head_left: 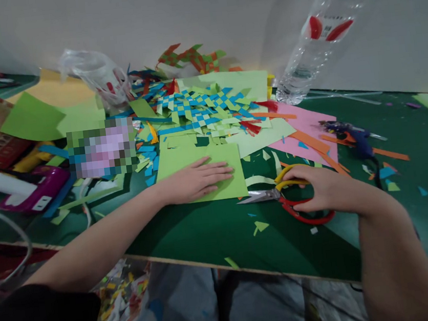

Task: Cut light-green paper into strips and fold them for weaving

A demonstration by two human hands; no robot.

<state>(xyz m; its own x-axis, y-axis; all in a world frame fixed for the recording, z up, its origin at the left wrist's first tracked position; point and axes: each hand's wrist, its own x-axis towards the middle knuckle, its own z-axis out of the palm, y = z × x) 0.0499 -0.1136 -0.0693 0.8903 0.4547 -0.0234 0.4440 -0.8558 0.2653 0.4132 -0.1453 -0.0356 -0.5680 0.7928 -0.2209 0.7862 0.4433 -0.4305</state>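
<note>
My left hand (196, 180) lies flat, fingers stretched out, on a light green sheet of paper (225, 156) near the table's front. Just right of that sheet, my right hand (325, 189) grips a pair of scissors (266, 194) with one yellow and one red handle loop. The blades point left, close to the sheet's lower right corner, and look nearly closed. A thin pale green strip (259, 180) curls beside the blades. Behind the sheet lies a pile of woven blue and green paper pieces (203, 105), some with red tassels.
A tilted plastic bottle (312, 41) stands at the back right. On the right are a blue glue gun (360, 141), pink paper (290, 121) and orange strips (314, 141). A cup in plastic (102, 78) and a purple box (41, 190) are on the left. Scraps fill a bin below (123, 299).
</note>
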